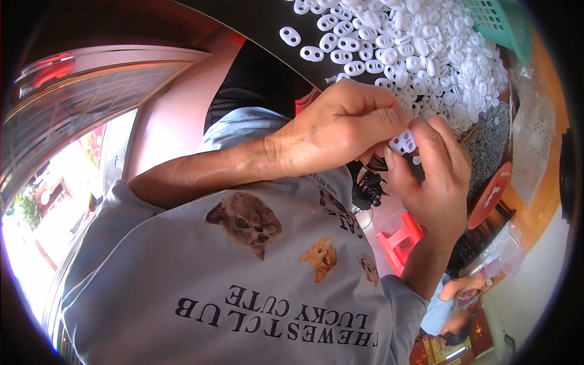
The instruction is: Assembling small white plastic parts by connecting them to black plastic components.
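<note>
My left hand [353, 121] is closed, its thumb and bent fingers pinched together at the near edge of a pile of white pieces. Meeting it fingertip to fingertip, my right hand [435, 167] grips between thumb and fingers. Between them are small white oval two-hole plastic pieces [402, 142], at least two close together and partly covered by my fingers. What else lies under my left fingertips is hidden. Just beyond my hands, a large heap of similar white two-hole pieces [420, 45] spreads over a dark tabletop [267, 23].
A green plastic basket [502, 24] stands at the far right of the heap. Beside it lie a dark grey grainy mass [490, 137] and a red round dish [490, 196]. A red stool [400, 242] is below; another person [450, 304] sits at lower right.
</note>
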### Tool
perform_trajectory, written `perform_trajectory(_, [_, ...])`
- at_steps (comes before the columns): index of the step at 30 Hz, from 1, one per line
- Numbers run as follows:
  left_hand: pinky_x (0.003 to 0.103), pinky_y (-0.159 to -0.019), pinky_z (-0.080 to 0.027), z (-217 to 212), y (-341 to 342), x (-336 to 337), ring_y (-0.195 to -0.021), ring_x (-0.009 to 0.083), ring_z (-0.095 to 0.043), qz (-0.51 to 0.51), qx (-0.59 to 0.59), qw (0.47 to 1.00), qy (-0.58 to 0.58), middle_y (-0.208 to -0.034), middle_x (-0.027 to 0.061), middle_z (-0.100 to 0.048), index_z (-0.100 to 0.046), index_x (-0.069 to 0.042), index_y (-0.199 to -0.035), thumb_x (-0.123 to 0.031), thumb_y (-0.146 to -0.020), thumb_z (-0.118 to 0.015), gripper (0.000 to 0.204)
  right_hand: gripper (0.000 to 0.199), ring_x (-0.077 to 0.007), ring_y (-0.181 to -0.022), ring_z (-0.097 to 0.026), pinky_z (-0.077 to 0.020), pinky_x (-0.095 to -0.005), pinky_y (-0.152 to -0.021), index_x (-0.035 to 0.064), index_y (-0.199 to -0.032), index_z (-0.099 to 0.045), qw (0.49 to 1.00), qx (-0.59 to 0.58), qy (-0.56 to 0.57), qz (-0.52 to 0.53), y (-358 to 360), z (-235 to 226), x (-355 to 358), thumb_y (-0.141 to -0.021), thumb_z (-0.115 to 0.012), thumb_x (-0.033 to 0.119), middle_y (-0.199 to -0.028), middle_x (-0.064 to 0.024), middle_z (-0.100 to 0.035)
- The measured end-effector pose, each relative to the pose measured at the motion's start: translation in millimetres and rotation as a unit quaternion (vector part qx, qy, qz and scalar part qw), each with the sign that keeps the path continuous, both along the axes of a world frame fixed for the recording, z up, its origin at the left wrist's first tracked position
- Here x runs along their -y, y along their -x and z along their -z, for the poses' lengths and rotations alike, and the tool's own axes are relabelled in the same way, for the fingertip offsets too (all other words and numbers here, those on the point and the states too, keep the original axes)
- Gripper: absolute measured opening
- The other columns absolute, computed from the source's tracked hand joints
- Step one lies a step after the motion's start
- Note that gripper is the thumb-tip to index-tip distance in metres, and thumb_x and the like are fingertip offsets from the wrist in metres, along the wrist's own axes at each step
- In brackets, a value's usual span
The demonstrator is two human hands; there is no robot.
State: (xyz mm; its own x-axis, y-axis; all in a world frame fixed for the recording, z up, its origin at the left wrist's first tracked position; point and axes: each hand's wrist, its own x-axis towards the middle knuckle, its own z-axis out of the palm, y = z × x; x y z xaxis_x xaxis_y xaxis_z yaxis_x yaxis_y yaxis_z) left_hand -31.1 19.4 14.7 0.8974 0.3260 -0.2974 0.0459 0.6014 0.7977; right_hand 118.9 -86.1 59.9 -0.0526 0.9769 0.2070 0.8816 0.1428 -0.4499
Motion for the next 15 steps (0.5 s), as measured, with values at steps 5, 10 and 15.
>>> perform_trajectory(5, [0.02,-0.055,-0.041,8,-4,3,-0.06,0.0047,-0.049,0.028,0.03,0.999,-0.019,-0.069,-0.0022,-0.052,-0.061,-0.002,-0.086,-0.021,-0.098,-0.056,0.023,0.028,-0.027,-0.057,-0.055,-0.0453,-0.0366,-0.048,0.0021,-0.094,-0.059,0.999,-0.005,0.006,0.032,0,5,4,-0.072,-0.075,0.009,-0.078,-0.0095,-0.054])
perform_trajectory(10, [0.02,-0.054,-0.041,7,-5,8,-0.061,0.0043,-0.049,0.001,0.02,1.0,-0.007,-0.069,-0.0023,-0.053,-0.06,-0.002,-0.084,-0.018,-0.098,-0.056,0.022,0.027,-0.0263,-0.056,-0.054,-0.0444,-0.0361,-0.047,0.0031,-0.092,-0.058,0.998,-0.013,0.004,0.064,-1,4,9,-0.072,-0.075,0.009,-0.076,-0.0086,-0.051])
perform_trajectory(15, [0.02,-0.057,-0.041,7,-4,8,-0.063,0.0047,-0.049,0.033,0.018,0.999,-0.015,-0.071,-0.0016,-0.053,-0.059,-0.001,-0.086,-0.018,-0.098,-0.054,0.021,0.026,-0.0255,-0.055,-0.054,-0.0441,-0.0354,-0.046,0.0033,-0.09,-0.057,0.999,-0.014,-0.006,0.051,2,3,11,-0.071,-0.074,0.008,-0.076,-0.0075,-0.051])
